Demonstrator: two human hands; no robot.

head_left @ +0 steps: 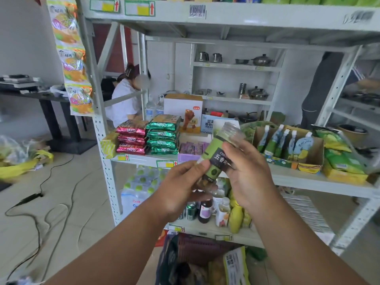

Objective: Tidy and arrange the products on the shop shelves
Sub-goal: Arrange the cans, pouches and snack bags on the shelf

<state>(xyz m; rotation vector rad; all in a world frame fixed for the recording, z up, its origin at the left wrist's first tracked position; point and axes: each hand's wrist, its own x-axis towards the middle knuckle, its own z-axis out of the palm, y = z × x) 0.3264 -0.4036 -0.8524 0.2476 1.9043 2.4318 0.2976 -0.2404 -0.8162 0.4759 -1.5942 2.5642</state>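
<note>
— Gripping what, exactly, when the shot was taken?

— A clear plastic jar (218,155) with a green and black label, held tilted in front of the middle shelf (308,179), its screw top pointing up and to the right. The left hand (181,188) curled round the jar's lower end, thumb on the label; the right hand (248,171) wrapped its fingers (230,149) over the upper part of the label. Both hands were closed on it.

— And what stood behind the jar?

— On the shelf just beyond it lay a purple tray of small purple packets (192,150). To its left were stacked green packets (163,133) and, further left, stacked red packets (131,136). A white carton (183,110) stood at the far edge. To the right, a cardboard display box (287,145) held green spouted pouches upright, and green bags (341,155) lay beside it.

— Lower down?

— The shelf beneath carried bottles (205,210) and a pack of bottled water (139,186). Nearest the camera sat a dark basket (195,249) with packets in it.

— Anyone else in view?

— A person in white (125,99) sat beyond the rack on the left, and a strip of snack bags (72,56) hung from the rack's left post.
</note>
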